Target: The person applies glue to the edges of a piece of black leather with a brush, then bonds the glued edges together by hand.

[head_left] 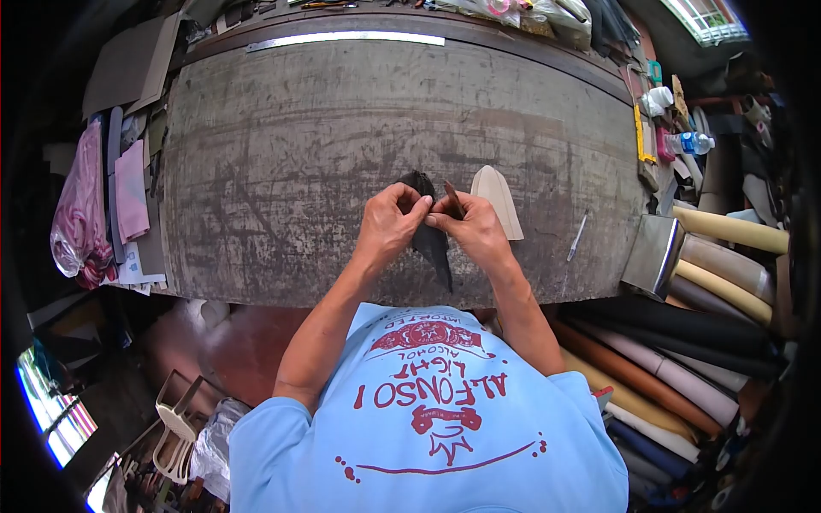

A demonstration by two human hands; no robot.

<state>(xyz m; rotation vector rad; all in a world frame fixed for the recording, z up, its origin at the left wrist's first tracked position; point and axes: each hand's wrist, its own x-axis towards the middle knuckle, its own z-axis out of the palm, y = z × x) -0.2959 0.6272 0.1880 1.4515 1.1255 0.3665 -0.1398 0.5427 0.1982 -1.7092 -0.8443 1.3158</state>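
Note:
A piece of black, limp material (434, 255), leather or cloth, is up between my two hands over the worktable (282, 188). My left hand (389, 224) is closed on it, thumb and fingers pinching its edge. My right hand (475, 229) is closed too, its thumb tip meeting the black piece close to the left thumb. A slim brown tool (453, 198) sticks up from the right fingers; its working end is hidden. Just beyond the right hand lies a beige pattern piece (503, 198) with a rounded tip and a line along it, partly covered by the hand.
A pen (577, 238) lies on the right of the table, near a metal box (653, 256). A long steel ruler (346, 39) lies along the far edge. Rolls of material (676, 368) are stacked at right. Pink sheets (132, 190) and a plastic-wrapped bundle (81, 209) sit at left.

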